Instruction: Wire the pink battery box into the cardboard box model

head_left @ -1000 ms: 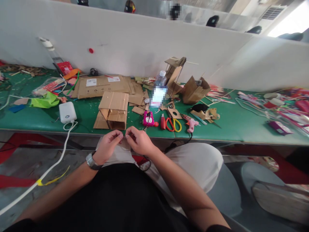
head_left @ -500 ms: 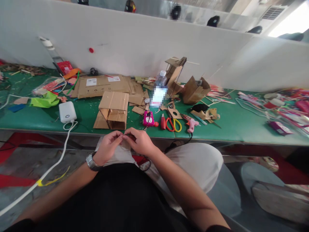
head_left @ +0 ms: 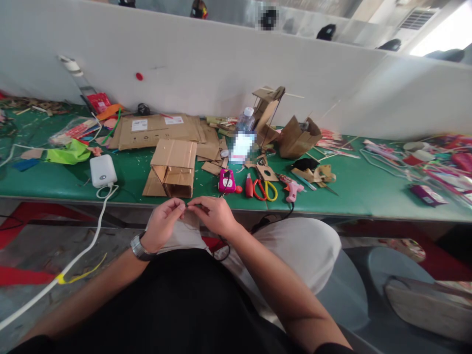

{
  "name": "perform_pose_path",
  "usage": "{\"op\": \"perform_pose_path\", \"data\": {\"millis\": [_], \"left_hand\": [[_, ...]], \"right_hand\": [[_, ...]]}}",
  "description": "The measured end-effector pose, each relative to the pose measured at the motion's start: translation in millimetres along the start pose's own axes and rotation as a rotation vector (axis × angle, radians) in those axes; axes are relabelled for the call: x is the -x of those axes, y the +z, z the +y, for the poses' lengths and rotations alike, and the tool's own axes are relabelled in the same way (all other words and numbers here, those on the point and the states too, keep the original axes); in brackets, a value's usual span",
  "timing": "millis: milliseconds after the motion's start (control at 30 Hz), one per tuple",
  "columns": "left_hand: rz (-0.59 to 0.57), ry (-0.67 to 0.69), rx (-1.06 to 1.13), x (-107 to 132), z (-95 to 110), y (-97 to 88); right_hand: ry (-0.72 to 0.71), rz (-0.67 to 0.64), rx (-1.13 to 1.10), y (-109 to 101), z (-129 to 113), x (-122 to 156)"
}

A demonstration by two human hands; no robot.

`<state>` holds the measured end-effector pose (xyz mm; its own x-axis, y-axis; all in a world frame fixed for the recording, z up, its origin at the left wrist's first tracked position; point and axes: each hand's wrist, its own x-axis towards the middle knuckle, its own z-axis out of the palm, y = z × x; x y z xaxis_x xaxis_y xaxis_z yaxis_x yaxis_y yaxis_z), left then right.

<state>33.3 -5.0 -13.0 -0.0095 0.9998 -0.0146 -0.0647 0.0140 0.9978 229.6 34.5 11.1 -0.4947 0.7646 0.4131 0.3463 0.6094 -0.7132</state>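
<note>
My left hand [head_left: 164,222] and my right hand [head_left: 217,216] meet over my lap at the table's front edge. Both are closed in a pinch, fingertips almost touching. A tiny dark bit shows between them, too small to name. Just beyond my fingers stands a cardboard box [head_left: 174,153] with an open, divided front. To the right of it lies a magenta device [head_left: 226,182] with a white cartoon face and dark wires on top. A red-handled tool [head_left: 249,187], red-and-yellow scissors [head_left: 272,191] and a pink glue gun [head_left: 293,189] follow along the front edge.
A white power bank [head_left: 103,171] with a cable sits at left on the green table [head_left: 354,196]. Behind are flat cardboard [head_left: 155,135], a clear bottle [head_left: 246,119], a blurred lit screen [head_left: 241,147] and an open cardboard container [head_left: 299,138]. A white partition [head_left: 206,64] rises behind.
My fingertips have drawn slightly apart, and the right fingers are straighter. The things on the table have not moved.
</note>
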Motion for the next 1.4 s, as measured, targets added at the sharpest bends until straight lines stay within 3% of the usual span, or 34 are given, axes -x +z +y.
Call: {"op": "perform_pose_path", "data": {"millis": [333,633,833,933,1133,1400], "left_hand": [[0.052,-0.038,0.074,-1,-3,3.0],[0.082,0.044,-0.027,4,6,6.7],[0.100,0.032,0.005,1,2,3.7],[0.050,0.017,0.022,1,1,2.5],[-0.157,0.002,-0.097,0,11,-3.7],[-0.188,0.005,-0.173,-4,22,-9.7]], "right_hand": [[-0.013,-0.041,0.012,1,0,3],[0.033,0.001,0.034,2,-5,4],[0.032,-0.022,0.043,2,-5,4],[0.023,-0.023,0.046,0,-4,3],[-0.070,-0.072,0.010,-5,-2,2],[-0.112,-0.063,0.021,-2,0,2]]}}
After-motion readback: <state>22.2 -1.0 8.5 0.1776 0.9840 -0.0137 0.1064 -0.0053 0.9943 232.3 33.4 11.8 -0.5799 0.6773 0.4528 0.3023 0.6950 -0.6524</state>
